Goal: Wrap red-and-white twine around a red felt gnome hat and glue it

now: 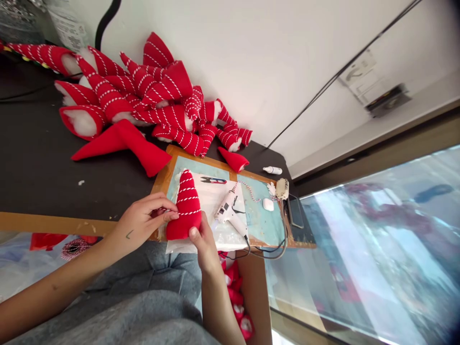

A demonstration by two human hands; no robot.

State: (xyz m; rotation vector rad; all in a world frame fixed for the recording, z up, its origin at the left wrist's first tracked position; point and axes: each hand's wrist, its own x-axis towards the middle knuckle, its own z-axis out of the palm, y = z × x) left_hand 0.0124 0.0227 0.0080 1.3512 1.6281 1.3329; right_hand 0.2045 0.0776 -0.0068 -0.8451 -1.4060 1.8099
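Observation:
A red felt cone hat [187,206] wound with red-and-white cord stands tip away from me over the board's near edge. My right hand [204,242] grips its lower right side, thumb on the front. At its left edge, my left hand [151,215] pinches the cord [183,212] between thumb and fingertips. A white glue gun [230,211] lies on a white sheet [210,194] just right of the hat. Beyond it rest thread snips [213,180] with a red-and-dark handle. The hat's underside is hidden from view.
Many wrapped red cones [143,96] with white stuffing are piled along the wall. A plain red piece [124,143] lies nearer. At right are a small white bottle [272,170], a white case [268,204], a phone [295,211] and cables. A cardboard box [255,287] stands below the table.

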